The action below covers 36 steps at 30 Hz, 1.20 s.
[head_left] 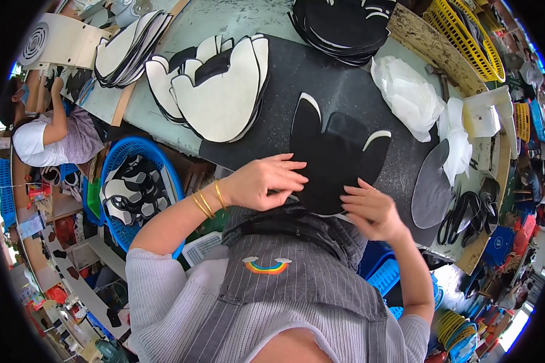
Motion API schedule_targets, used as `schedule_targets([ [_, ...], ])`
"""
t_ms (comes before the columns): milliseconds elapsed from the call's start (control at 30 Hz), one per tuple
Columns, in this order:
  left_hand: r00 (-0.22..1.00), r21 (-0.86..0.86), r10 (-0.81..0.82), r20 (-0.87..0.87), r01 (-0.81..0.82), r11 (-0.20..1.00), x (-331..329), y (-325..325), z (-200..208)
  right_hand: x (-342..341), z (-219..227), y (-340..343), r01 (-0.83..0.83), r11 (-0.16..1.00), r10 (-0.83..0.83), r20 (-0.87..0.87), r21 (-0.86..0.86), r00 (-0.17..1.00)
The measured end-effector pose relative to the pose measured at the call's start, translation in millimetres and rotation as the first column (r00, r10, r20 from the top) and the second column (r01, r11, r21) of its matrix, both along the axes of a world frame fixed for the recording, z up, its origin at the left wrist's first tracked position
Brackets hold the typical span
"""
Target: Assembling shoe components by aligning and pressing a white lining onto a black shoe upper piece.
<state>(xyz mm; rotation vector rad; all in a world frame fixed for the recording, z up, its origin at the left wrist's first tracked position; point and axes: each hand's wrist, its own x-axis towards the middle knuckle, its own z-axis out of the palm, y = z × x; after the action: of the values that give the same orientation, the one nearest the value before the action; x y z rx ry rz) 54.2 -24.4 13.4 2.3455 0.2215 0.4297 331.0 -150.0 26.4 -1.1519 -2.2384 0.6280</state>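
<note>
A black padded piece (333, 166) with two ear-like points edged in white lies on the dark mat (278, 78) in front of me. My left hand (269, 181) rests by its left edge, fingers loosely stretched with the tips touching the piece. On the other side, my right hand (372, 209) has its fingers extended over the lower right edge. Neither hand grips anything that I can see. Beyond the piece, a stack of matching black pieces (342, 30) sits at the far edge of the mat. White-faced pieces (221, 103) lie piled at the left.
Crumpled white plastic (409, 97), a dark grey oval piece (431, 184) and black straps (466, 218) are on the right. A blue basket (112, 224) of black-and-white parts stands at the left. A yellow basket (466, 42) is at the far right. Another person (57, 127) sits far left.
</note>
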Motion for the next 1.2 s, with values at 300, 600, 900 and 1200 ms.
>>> schedule_targets([
  [300, 0.939, -0.056, 0.323, -0.116, -0.331, 0.942, 37.0, 38.9, -21.4, -40.7, -22.8, 94.1, -0.149, 0.989, 0.149, 0.003, 0.019, 0.989],
  [600, 0.910, 0.186, 0.407, -0.082, -0.387, 0.903, 33.8, 31.4, -6.1, -40.6, 6.8, -16.4, -0.339, 0.875, 0.179, -0.422, -0.345, 0.889],
  [900, 0.542, 0.411, 0.834, 0.106, -0.787, 0.460, -63.1, 21.7, -17.4, -66.1, 29.2, 51.9, 0.123, 0.963, -0.189, -0.275, -0.240, 0.943],
  [1200, 0.183, -0.468, 0.978, 0.105, -0.858, 0.211, -78.6, 61.5, -10.9, -171.3, 2.3, 158.8, 0.191, 0.974, -0.169, -0.171, 0.120, 0.971],
])
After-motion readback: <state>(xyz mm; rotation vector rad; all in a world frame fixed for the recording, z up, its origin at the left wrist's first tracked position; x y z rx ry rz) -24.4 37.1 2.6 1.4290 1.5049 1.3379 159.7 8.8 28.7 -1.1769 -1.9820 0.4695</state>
